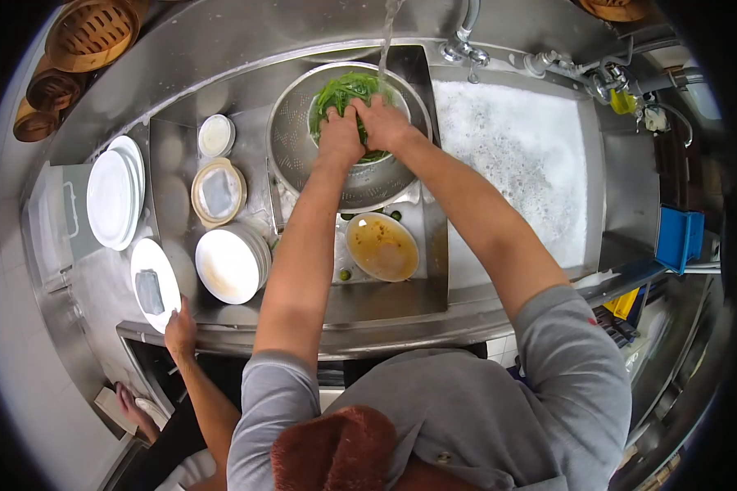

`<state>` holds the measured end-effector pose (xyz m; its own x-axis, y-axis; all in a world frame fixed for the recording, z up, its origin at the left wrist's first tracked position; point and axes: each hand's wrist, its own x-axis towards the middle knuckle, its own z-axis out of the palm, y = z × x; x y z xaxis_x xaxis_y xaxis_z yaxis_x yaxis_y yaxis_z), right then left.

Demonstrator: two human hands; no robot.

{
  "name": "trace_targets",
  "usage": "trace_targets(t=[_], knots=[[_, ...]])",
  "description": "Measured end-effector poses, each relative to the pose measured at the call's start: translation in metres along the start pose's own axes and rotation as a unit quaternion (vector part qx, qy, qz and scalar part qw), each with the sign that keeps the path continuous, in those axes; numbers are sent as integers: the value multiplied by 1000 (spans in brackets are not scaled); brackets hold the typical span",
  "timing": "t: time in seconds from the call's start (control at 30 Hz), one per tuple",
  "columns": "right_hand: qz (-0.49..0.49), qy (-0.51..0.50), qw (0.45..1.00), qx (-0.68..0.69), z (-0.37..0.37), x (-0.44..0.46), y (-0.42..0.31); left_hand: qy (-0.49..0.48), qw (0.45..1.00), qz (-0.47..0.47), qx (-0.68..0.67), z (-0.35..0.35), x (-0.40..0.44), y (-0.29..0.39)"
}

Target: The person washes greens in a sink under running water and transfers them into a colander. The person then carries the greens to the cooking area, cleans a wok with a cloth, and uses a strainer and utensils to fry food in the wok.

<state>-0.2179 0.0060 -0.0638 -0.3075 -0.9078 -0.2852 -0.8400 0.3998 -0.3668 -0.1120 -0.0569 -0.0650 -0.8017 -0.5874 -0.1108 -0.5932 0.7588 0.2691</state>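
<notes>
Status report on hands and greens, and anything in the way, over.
Left hand, right hand: both on greens. Greens inside colander. Water falling near right hand; nothing visibly blocking.

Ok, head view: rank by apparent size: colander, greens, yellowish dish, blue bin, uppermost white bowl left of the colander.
1. Colander
2. Greens and yellowish dish: unsure, as the left hand and right hand cover some greens
3. Blue bin
4. White bowl
</notes>
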Motion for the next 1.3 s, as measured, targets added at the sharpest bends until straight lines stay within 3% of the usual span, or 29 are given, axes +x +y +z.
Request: trace_targets(t=[0.13, 0.2, 0.33, 0.5, 0.57, 0.63, 0.77, 0.9, 0.97, 1.0, 1.07, 1.13, 1.2, 1.27, 1.3], knots=[[-15, 27, 999, 13, -8, 12, 10, 17, 995, -21, -94, -9, 4, -13], [-124, 59, 986, 90, -25, 17, 19, 29, 989, -6, -147, -34, 0, -13], [-159, 27, 977, 139, -79, 7, 6, 43, 976, 11, -211, -72, -5, -15], [-148, -29, 966, 208, -98, 5, 5, -19, 980, -9, -196, -107, -14, -5], [-85, -62, 970, 221, -90, 10, 10, -27, 982, -20, -188, -102, -12, -7], [-96, -26, 984, 145, -58, 18, 19, -92, 985, -29, -145, -72, -6, -16], [-66, 73, 994, -44, 6, 8, 6, -68, 995, 27, -66, -1, 5, -23], [-55, 97, 992, -60, 9, 10, 9, -49, 996, 18, -78, -3, 3, -20], [-91, -43, 994, 48, -31, 12, 10, -61, 993, 16, -105, -31, -7, -12], [-92, -43, 994, 49, -46, 13, 8, -24, 992, 4, -127, -46, -13, -8], [-81, 59, 995, 10, -64, 15, 7, 11, 989, -8, -149, -54, -19, -8], [-83, 98, 991, 35, -59, 31, 10, 38, 984, -42, -166, -55, -18, -11], [-83, 138, 985, 61, -34, 43, 14, 69, 986, -13, -149, -49, -21, -14], [-244, 257, 935, 6, 2, 48, 21, 98, 986, 18, -135, -39, -23, -16], [-242, 258, 935, 6, 2, 42, 20, 108, 982, 22, -152, -33, -23, -16]])
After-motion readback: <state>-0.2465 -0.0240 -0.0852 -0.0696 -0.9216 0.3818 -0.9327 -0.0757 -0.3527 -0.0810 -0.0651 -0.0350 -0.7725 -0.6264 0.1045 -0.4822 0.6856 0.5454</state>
